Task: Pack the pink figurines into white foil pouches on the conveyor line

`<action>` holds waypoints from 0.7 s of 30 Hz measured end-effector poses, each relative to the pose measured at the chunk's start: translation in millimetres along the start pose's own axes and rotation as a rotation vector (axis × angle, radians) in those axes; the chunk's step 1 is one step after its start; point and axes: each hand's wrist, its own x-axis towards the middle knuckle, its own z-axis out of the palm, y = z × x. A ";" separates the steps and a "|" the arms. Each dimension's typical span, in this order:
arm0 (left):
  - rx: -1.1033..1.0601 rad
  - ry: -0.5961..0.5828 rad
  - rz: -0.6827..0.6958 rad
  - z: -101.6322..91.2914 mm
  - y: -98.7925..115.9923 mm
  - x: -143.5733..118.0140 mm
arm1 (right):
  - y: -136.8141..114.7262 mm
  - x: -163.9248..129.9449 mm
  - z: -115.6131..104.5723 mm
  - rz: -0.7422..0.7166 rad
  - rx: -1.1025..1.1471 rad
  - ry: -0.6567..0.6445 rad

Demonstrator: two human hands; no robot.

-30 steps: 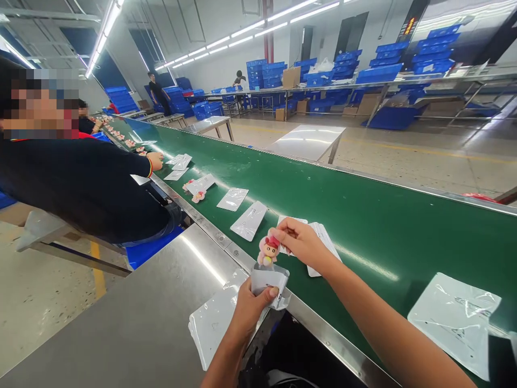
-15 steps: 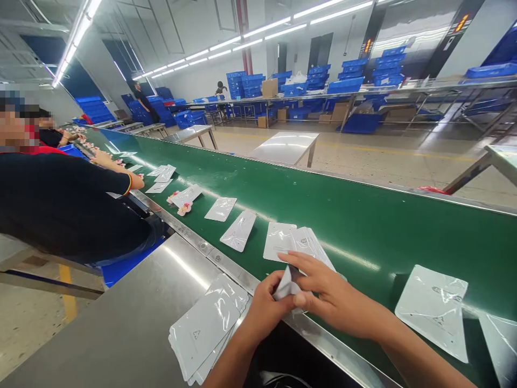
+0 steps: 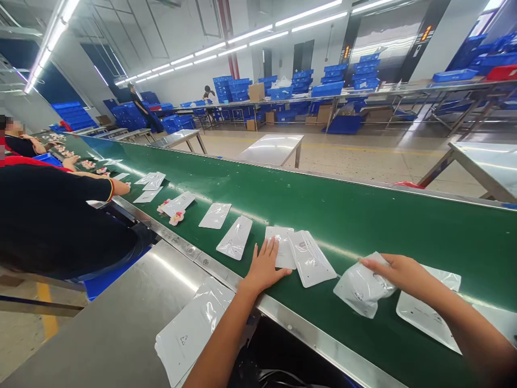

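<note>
My right hand (image 3: 404, 274) pinches the upper edge of a crumpled white plastic pouch (image 3: 361, 291) above the green conveyor belt (image 3: 388, 221). My left hand (image 3: 264, 268) has its fingers spread over the belt, its fingertips at a flat white pouch (image 3: 286, 249). Beside that lies a small stack of pouches (image 3: 312, 258). Partly behind my right forearm is another pouch (image 3: 424, 318). Farther left along the belt are a pouch (image 3: 234, 238) and another pouch (image 3: 215, 216). A pile of pouches (image 3: 189, 337) lies on the metal table near my left forearm.
A metal table (image 3: 109, 312) adjoins the belt's metal edge. At left a co-worker in a dark shirt (image 3: 52, 215) reaches over the belt. Small pink-and-white figures (image 3: 176, 217) lie with pouches farther along. Across the belt are a steel table (image 3: 274, 148) and stacked blue crates (image 3: 302, 81).
My hands have parted. The right one has carried a white pouch to the right; the left has let go and opened toward the pouches on the belt. The view has shifted slightly right.
</note>
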 end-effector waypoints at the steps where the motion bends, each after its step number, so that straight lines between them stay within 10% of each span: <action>1: 0.023 -0.001 0.021 6.7 -0.2 0.8 | 6.1 4.0 0.3 0.045 -0.024 -0.044; 6: 0.015 0.118 0.075 17.9 0.8 -8.5 | -17.7 0.1 5.1 -0.025 -0.171 0.216; 14: -0.224 0.046 -0.027 -47.6 21.8 -54.0 | -126.5 -25.1 81.2 -0.978 -0.145 0.087; 21: -1.110 -0.015 -0.110 -89.9 -10.4 -106.4 | -180.9 -30.1 94.0 -0.802 0.454 -0.102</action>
